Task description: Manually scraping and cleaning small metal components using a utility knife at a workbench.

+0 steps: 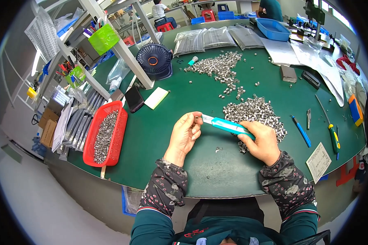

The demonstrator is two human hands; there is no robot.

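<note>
We see the work midway through a batch, as far as we can judge: one small metal ring (pixel 197 118) is in hand at the centre of the frame, while a near heap (pixel 255 114) lies right of centre and a farther heap (pixel 218 67) spreads across upper centre. More rings fill the red basket (pixel 119 136) at left. We cannot tell which of these lots is finished and which is left; the tiny scraps (pixel 218 149) on the green table (pixel 159 130), below centre, suggest to us that some trimming is done.

The left hand (pixel 183 134) pinches the ring between thumb and fingertips, the other fingers loosely curled. The right hand (pixel 262 141) grasps the teal utility knife (pixel 230 125) firmly, its blade pointing left, close to the ring; whether they touch, we cannot tell.
</note>
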